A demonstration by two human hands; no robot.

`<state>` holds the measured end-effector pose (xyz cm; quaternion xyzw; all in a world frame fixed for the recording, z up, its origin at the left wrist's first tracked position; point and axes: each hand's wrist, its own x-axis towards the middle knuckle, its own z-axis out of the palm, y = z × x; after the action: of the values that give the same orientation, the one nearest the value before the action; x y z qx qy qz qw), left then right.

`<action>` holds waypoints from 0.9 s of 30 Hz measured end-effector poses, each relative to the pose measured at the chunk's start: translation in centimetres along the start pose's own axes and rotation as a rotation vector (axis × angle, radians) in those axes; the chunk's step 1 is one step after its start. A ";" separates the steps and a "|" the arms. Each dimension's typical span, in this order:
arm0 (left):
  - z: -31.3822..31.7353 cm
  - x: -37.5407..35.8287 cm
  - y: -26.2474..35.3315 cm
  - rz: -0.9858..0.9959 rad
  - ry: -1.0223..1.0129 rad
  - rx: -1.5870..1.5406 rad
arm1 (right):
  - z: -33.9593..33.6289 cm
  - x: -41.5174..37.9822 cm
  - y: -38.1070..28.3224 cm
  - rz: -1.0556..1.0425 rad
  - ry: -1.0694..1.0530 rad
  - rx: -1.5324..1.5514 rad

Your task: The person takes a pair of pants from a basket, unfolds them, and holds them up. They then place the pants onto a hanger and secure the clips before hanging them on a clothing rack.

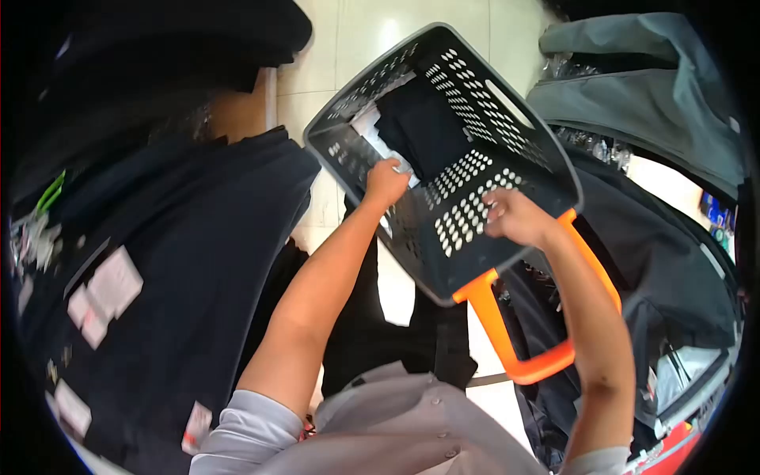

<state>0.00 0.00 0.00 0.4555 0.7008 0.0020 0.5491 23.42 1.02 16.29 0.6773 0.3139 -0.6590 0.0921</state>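
A dark grey perforated plastic basket (475, 95) with an orange handle (507, 332) is tilted up in front of me. My left hand (385, 182) grips its near left rim. My right hand (514, 218) holds the near wall by the handle's hinge. Inside the basket lie a folded black garment (423, 127) and a white tag or paper (368, 123).
Dark navy garments with white price tags (111, 289) hang at my left. More dark clothes (657, 269) and a grey jacket (657, 87) hang at the right. Pale tiled floor (364, 39) shows beyond the basket. Black clothing (372, 332) hangs below it.
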 end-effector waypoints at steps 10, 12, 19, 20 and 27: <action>7.2 24.5 -3.0 0.349 -0.039 0.373 | 7.8 38.3 15.7 0.350 0.429 0.914; 9.1 28.0 -3.9 0.450 -0.027 0.435 | 7.7 40.4 15.8 0.357 0.503 1.032; 12.2 30.6 -7.7 0.497 -0.006 0.533 | 7.9 45.1 15.8 0.429 0.423 1.175; 12.0 30.9 -7.7 0.519 0.013 0.519 | 7.6 45.0 15.3 0.430 0.468 1.226; 10.3 32.5 -7.2 0.373 -0.186 0.530 | 7.6 47.2 17.8 0.273 0.508 1.089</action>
<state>3.92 11.51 -32.61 0.7010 0.5283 -0.1214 0.4634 23.73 -2.74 -34.61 0.7971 -0.1451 -0.5249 -0.2610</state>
